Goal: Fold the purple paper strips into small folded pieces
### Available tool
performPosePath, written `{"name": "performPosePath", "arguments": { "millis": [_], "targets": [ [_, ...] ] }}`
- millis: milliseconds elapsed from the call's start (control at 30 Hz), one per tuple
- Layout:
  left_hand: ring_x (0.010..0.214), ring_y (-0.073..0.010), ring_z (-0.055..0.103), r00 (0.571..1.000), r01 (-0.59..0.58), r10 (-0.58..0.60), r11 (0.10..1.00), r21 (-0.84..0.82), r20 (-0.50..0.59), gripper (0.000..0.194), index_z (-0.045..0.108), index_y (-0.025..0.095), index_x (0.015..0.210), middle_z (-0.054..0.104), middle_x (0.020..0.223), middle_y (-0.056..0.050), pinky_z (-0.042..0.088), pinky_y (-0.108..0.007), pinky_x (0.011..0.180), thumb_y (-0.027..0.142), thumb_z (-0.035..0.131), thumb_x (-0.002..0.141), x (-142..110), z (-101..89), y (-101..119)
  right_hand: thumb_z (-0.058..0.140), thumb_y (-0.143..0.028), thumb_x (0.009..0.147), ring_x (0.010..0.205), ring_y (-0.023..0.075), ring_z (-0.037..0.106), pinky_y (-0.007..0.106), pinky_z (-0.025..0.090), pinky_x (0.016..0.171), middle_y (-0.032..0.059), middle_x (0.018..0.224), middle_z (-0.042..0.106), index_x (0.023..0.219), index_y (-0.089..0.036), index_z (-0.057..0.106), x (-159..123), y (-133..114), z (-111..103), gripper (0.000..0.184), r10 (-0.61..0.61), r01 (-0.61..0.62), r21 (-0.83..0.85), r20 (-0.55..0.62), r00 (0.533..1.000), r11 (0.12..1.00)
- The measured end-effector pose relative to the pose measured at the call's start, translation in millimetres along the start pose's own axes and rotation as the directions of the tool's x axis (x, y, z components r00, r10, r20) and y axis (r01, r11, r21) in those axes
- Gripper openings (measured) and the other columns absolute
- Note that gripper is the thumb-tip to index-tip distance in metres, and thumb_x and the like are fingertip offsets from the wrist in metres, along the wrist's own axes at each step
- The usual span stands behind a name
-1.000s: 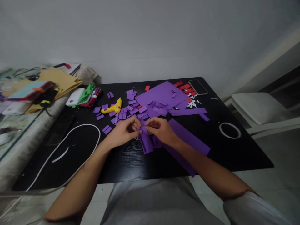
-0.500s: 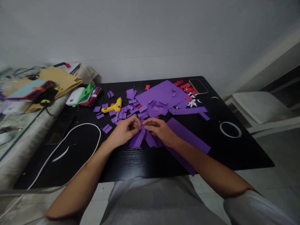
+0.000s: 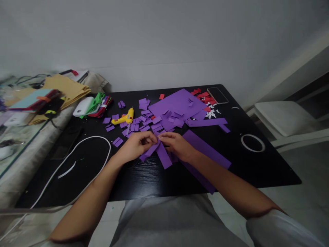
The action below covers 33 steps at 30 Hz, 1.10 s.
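Ideally, with the left hand (image 3: 136, 145) and right hand (image 3: 178, 144) both pinching the purple strips (image 3: 163, 156) at their far ends over the near part of the bench (image 3: 144, 183), light fingertip pressure should align those ends without creasing them.

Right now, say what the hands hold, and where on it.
Purple paper strips: the left hand and right hand pinch them at their upper ends, the lower ends hanging toward the person.
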<state>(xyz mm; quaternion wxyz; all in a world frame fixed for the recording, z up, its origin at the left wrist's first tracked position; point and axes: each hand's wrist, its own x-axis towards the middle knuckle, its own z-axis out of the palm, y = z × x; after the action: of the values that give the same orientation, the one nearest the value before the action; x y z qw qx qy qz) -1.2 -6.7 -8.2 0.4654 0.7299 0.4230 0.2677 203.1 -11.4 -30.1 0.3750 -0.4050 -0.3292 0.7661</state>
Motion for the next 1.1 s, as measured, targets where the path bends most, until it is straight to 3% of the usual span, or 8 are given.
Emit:
{"name": "performPosePath", "arguments": {
  "millis": [300,500,667,933,1100],
  "targets": [
    [0.076,-0.0150,0.069,0.999,0.007,-0.010,0.997,0.078,0.032,0.013,0.072,0.017,0.096,0.075,0.088,-0.004,0.055,-0.026,0.071,0.019,0.066,0.085,-0.9,-1.9,6.5,0.087,-0.032,0.069,0.065,0.0108,0.064,0.023,0.051,0.066,-0.0002,0.073,0.070,0.080,-0.015,0.068,4.6,2.6,-4.1,0.028,0.069,-0.069,0.008,0.029,0.997,0.998],
    [0.085,-0.0162,0.071,0.988,-0.150,0.144,0.971,0.185,0.048,0.013,0.073,0.019,0.100,0.075,0.100,-0.005,0.057,-0.028,0.079,0.023,0.066,0.090,-1.2,-4.6,11.5,0.087,-0.033,0.070,0.068,0.0116,0.065,0.024,0.051,0.070,0.0010,0.076,0.072,0.081,-0.015,0.072,2.8,2.4,-2.5,0.026,0.066,-0.067,0.022,0.038,0.997,0.997],
    [0.086,-0.0159,0.070,0.967,-0.255,0.249,0.916,0.308,0.059,0.013,0.072,0.019,0.099,0.075,0.098,-0.005,0.056,-0.027,0.079,0.020,0.060,0.094,-1.6,-5.9,12.4,0.086,-0.032,0.071,0.072,0.0125,0.067,0.025,0.052,0.074,0.0025,0.080,0.074,0.081,-0.015,0.072,4.2,3.1,-3.0,0.024,0.066,-0.070,0.067,0.062,0.996,0.995],
    [0.082,-0.0151,0.069,0.958,-0.281,0.281,0.888,0.363,0.055,0.013,0.070,0.019,0.098,0.073,0.097,-0.005,0.055,-0.026,0.076,0.015,0.060,0.091,-1.7,-5.4,10.3,0.075,-0.020,0.080,0.065,0.0136,0.066,0.025,0.055,0.065,0.0020,0.075,0.073,0.083,-0.016,0.074,0.2,-2.9,1.5,0.005,0.121,-0.124,0.063,0.045,0.992,0.990],
    [0.081,-0.0153,0.069,0.961,-0.268,0.272,0.892,0.365,0.041,0.014,0.069,0.020,0.097,0.074,0.095,-0.003,0.055,-0.026,0.076,0.013,0.061,0.088,-2.2,-4.4,13.4,0.074,-0.019,0.083,0.066,0.0149,0.067,0.027,0.060,0.066,0.0035,0.074,0.073,0.080,-0.015,0.073,-2.0,-6.8,5.6,0.005,0.158,-0.161,0.094,0.040,0.987,0.982]
  ]
}}
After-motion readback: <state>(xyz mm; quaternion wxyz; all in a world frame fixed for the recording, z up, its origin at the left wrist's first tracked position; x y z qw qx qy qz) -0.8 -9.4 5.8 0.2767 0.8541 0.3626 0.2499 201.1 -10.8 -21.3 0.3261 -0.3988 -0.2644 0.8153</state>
